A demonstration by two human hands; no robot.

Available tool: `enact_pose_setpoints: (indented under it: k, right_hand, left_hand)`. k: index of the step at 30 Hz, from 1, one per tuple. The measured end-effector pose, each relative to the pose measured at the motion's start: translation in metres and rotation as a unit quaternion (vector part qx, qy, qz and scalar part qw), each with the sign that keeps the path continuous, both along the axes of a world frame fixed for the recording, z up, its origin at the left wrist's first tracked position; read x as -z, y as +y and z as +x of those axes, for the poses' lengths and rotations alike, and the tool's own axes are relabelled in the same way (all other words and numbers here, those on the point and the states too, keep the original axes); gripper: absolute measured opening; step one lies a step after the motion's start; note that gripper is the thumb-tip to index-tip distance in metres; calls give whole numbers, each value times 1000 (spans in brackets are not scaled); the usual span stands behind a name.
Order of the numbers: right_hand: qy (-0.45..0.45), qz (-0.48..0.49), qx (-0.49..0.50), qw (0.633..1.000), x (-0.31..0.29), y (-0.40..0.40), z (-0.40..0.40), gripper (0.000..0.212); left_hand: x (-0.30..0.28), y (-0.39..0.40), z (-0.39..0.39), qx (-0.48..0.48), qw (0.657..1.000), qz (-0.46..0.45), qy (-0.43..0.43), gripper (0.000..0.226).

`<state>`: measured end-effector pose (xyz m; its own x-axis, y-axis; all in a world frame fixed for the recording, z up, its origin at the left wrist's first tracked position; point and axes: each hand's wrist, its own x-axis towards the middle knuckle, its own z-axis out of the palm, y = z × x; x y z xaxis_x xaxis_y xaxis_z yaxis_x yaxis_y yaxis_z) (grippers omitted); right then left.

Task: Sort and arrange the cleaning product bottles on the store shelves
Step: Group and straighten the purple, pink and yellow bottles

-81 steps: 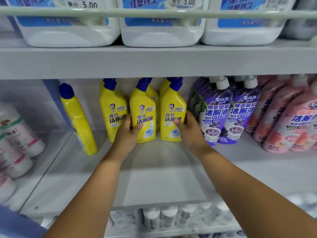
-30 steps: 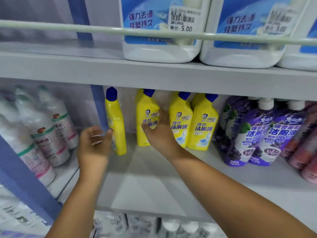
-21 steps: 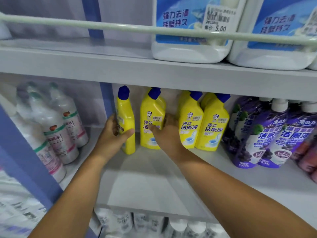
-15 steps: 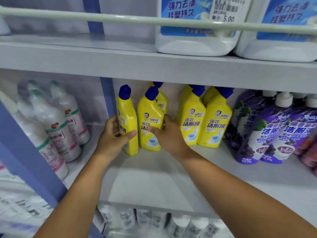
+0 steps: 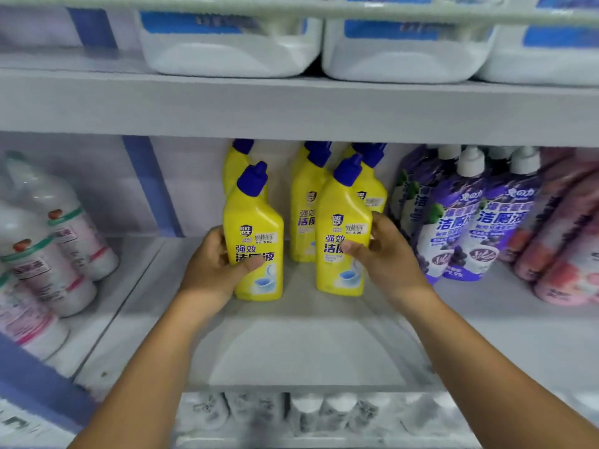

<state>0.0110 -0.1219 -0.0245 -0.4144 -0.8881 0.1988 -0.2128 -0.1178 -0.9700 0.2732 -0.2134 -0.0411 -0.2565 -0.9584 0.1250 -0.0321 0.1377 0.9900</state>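
Left hand (image 5: 215,270) wrapped round left front yellow bottle (image 5: 257,241), thumb across label. Right hand (image 5: 382,254) grips right front yellow bottle (image 5: 342,244), thumb on front, fingers behind. Both bottles upright on shelf (image 5: 291,345), long axis vertical, apart with a gap between, each ahead of more yellow bottles (image 5: 306,202) at the back. Purple bottles (image 5: 460,222) just right of right hand. Likely next: slide both forward to face the row; each hand already on its own bottle
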Motion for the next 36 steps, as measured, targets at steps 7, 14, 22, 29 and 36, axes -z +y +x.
enact_pose_setpoints:
  k: [7, 14, 22, 29, 36]
  right_hand:
    - [39, -14, 49, 998, 2, 17, -35, 42]
    - [62, -41, 57, 996, 9, 14, -34, 34]
    - [60, -36, 71, 995, 16, 6, -32, 36]
    - [63, -27, 78, 995, 18, 0, -35, 47]
    - [64, -25, 87, 994, 18, 0, -31, 50]
  left_hand:
    - [1, 19, -74, -3, 1000, -14, -8, 54]
    - [4, 21, -91, -35, 989, -95, -112, 42]
    - [13, 17, -91, -58, 982, -128, -126, 42]
    - [-3, -3, -72, -129, 978, -160, -32, 18]
    - [-11, -110, -35, -161, 974, -74, -141, 62]
